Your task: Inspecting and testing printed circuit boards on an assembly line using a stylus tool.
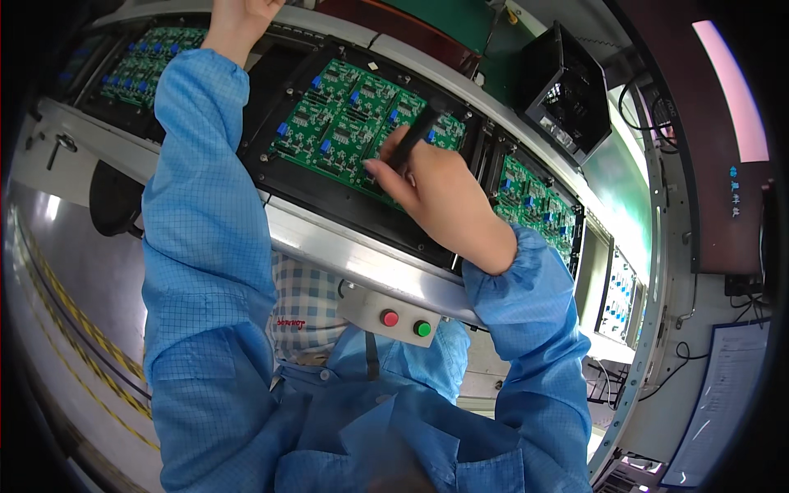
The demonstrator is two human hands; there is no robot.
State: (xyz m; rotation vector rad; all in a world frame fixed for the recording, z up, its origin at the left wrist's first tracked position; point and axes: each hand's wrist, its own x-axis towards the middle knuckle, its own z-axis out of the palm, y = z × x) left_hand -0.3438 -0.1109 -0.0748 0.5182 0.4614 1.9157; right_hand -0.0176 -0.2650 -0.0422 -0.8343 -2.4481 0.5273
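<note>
My right hand (440, 193) is closed round a black pen-like tool (417, 134), slanted over the middle panel of green circuit boards (343, 131). The tool's upper end is blurred, so I cannot tell its exact kind. This panel carries several blue parts and lies in a black carrier frame (329, 185). The hand covers the panel's lower right part. My left hand (238, 20) reaches past the carrier to the far edge of the picture, where its fingers are mostly cut off. What it touches does not show.
More board panels lie in carriers at the left (148, 66) and right (538, 205). A metal rail (353, 246) runs along the near side, with a button box (403, 316) below it. A black box-shaped unit (567, 90) stands far right, near a screen (723, 164).
</note>
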